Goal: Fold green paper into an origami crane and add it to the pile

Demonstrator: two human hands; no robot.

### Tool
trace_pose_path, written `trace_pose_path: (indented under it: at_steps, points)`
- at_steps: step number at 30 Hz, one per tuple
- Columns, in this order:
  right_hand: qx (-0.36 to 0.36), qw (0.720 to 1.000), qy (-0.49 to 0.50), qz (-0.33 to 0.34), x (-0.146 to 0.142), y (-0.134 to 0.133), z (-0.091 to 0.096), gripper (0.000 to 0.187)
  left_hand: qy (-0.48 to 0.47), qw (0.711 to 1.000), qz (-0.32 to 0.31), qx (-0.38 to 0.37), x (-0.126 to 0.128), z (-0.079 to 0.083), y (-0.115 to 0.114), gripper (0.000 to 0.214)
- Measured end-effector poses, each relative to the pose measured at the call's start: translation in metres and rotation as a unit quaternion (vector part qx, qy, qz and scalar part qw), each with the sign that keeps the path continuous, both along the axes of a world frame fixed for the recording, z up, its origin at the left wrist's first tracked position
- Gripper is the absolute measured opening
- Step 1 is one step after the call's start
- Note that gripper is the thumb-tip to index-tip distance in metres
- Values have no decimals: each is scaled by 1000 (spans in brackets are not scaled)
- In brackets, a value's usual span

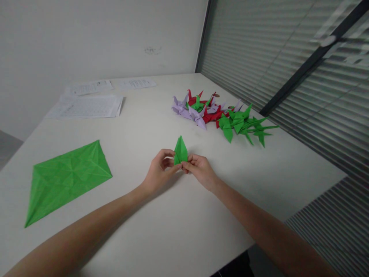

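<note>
A small green folded origami paper (180, 150) is held upright between my two hands, its pointed tips facing away from me. My left hand (162, 166) grips its left side and lower edge, with thumb and fingers closed on it. At the lower right, my right hand (199, 167) pinches the same paper between thumb and fingers. Both thumbs nearly meet at the bottom of the fold, and some fingertips behind it are hidden. The paper is just above or on the white table (155, 234); I cannot tell which.
Several folded cranes in green (239, 121), lilac (197, 115) and red (213, 115) lie heaped at the back right. A creased green sheet (70, 175) lies flat at left. Printed papers (86, 105) rest at the back left. A window with blinds (259, 57) borders the right.
</note>
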State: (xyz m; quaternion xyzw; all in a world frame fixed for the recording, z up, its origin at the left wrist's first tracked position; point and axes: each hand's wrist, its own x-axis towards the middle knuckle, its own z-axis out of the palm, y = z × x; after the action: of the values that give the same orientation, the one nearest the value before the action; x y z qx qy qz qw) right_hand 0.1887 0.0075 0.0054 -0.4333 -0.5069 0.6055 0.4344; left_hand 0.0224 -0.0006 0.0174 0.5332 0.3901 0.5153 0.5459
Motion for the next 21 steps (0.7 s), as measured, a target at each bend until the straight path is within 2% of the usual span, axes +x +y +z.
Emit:
trace_pose_path:
  at_steps: [4, 8, 13, 21]
  points:
    - [10, 1000, 14, 8, -1, -1, 0, 39, -17, 1000, -8, -20, -3, -1, 2, 34]
    - [48, 996, 61, -33, -1, -3, 3, 55, -58, 998, -24, -31, -5, -2, 5, 31]
    - [91, 995, 44, -25, 2, -2, 8, 42, -110, 991, -47, -57, -6, -3, 5, 32]
    - [116, 991, 60, -1, 7, 0, 7, 18, -151, 983, -69, -80, -4, 2, 3, 12]
